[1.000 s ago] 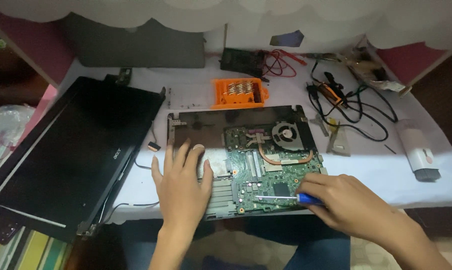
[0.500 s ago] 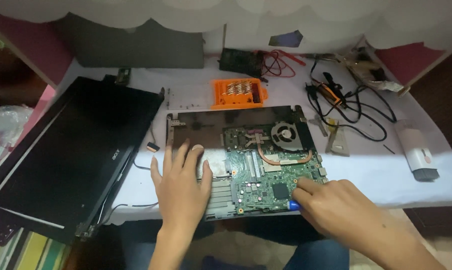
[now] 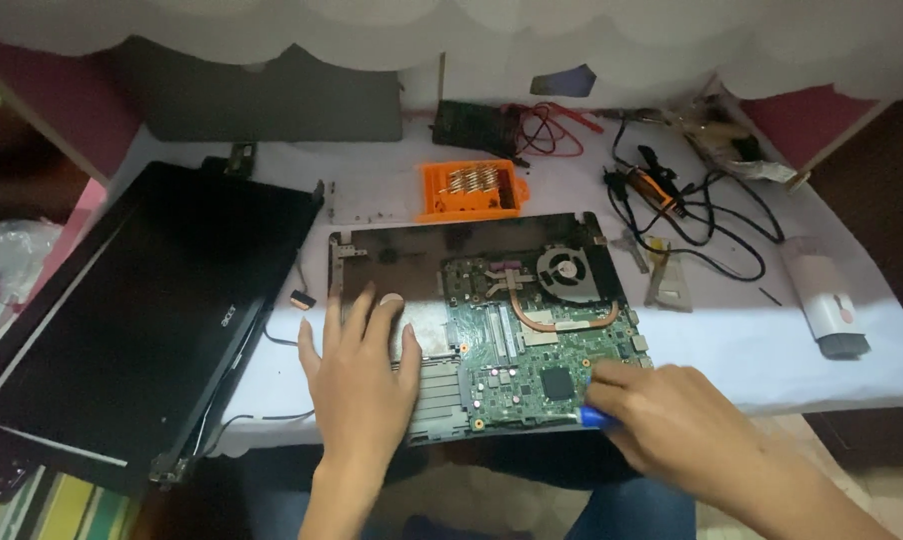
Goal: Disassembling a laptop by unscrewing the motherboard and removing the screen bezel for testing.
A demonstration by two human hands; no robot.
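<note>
White cloth covers the table (image 3: 732,345), where an opened laptop base (image 3: 482,330) is pressed flat by the left hand (image 3: 362,375). A blue-handled screwdriver (image 3: 597,418) is gripped by the right hand (image 3: 672,425) over the green motherboard (image 3: 532,350). Nearby are a detached screen (image 3: 142,320), an orange bit case (image 3: 470,188) and tangled cables (image 3: 692,215).

Opened laptop base (image 3: 392,262) on white table (image 3: 732,340), green motherboard (image 3: 532,350) exposed, fan (image 3: 569,273) and copper heat pipe (image 3: 562,318) at upper right of board. Left hand (image 3: 362,375) flat on base left of board, fingers spread. Right hand (image 3: 672,425) at board's lower right edge, closed around blue-handled screwdriver (image 3: 597,417); tip hidden. Detached black screen panel (image 3: 142,320) lies left of base. Orange bit case (image 3: 472,188) just behind base. Black cables (image 3: 692,215) at right rear. White device (image 3: 824,298) far right.
</note>
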